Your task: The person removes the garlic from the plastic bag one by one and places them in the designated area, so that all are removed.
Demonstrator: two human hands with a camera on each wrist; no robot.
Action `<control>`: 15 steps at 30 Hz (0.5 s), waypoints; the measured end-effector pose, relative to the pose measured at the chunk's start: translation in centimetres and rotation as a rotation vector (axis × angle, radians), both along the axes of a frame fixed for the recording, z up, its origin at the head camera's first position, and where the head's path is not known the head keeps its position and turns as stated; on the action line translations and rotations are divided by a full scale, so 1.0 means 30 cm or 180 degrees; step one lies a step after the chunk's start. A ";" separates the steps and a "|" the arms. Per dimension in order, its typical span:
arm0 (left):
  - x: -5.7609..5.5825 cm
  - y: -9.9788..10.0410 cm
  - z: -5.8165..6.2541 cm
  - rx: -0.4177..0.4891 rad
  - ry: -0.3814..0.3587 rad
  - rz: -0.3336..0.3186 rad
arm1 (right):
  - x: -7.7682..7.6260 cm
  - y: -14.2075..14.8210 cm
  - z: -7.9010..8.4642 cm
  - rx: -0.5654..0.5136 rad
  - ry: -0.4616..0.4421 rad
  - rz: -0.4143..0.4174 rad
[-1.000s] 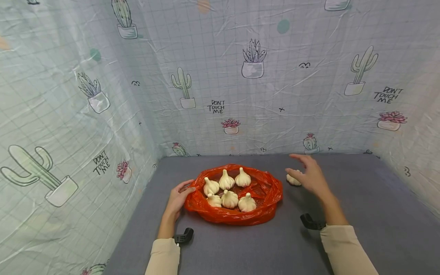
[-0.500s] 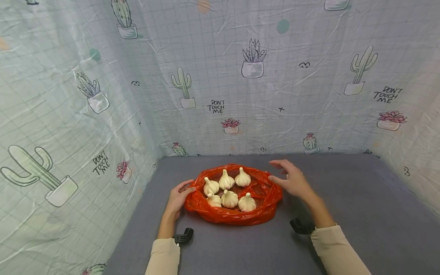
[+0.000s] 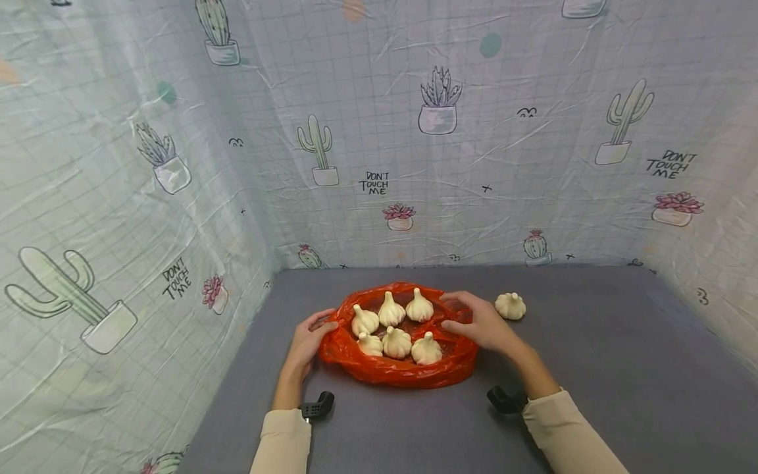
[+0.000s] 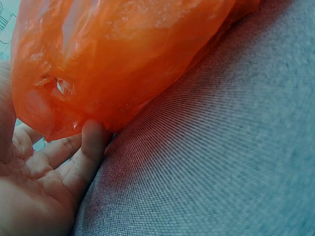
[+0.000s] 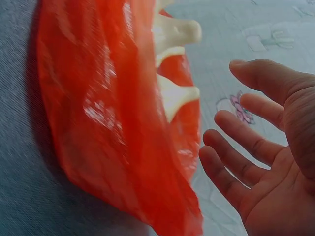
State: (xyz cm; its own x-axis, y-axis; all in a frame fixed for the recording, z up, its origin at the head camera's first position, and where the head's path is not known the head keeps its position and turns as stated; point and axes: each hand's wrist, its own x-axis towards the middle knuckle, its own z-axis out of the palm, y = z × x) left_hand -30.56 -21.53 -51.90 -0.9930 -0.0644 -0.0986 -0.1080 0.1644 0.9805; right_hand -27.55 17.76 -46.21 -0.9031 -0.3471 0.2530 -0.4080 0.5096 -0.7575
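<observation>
A red plastic bag (image 3: 408, 376) stands on the table, its mouth spread wide and rim rolled down. Several garlic bulbs (image 3: 396, 342) sit inside, stems mostly upward. My left hand (image 3: 306, 340) holds the bag's left rim, thumb over the edge and fingers against the outside; the left wrist view shows its fingers (image 4: 91, 142) at the thin plastic. Over the bag's right end is my right hand (image 3: 487, 324), thumb and fingers apart, holding nothing. In the right wrist view its palm (image 5: 280, 206) faces the bag. One loose garlic bulb (image 3: 510, 306) lies to the bag's right.
The grey cloth-covered table (image 3: 598, 355) extends on both sides of the bag. A printed curtain with cactus drawings (image 3: 438, 197) hangs along the back and sides. Black wrist cameras (image 3: 506, 399) sit on both wrists.
My right hand has moved left and slightly down, from above the loose garlic bulb to over the bag's right end. That bulb has come into full view. My left hand stays at the rim.
</observation>
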 end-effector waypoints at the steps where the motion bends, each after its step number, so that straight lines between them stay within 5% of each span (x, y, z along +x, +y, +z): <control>1: 0.001 0.000 0.001 -0.0002 -0.0001 -0.0001 | 0.001 -0.007 -0.003 0.0007 -0.0009 0.0027; 15: 0.002 0.000 -0.001 -0.0010 -0.0007 0.0040 | 0.008 -0.073 -0.067 0.0111 -0.0077 0.0631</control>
State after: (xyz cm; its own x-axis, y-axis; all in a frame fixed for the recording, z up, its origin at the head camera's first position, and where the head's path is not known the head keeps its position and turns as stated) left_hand -30.50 -21.52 -51.92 -0.9919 -0.0771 -0.1005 -0.1122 0.1660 0.9797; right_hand -27.30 15.58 -48.21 -0.8219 -0.5267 0.2169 -0.4849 0.4471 -0.7516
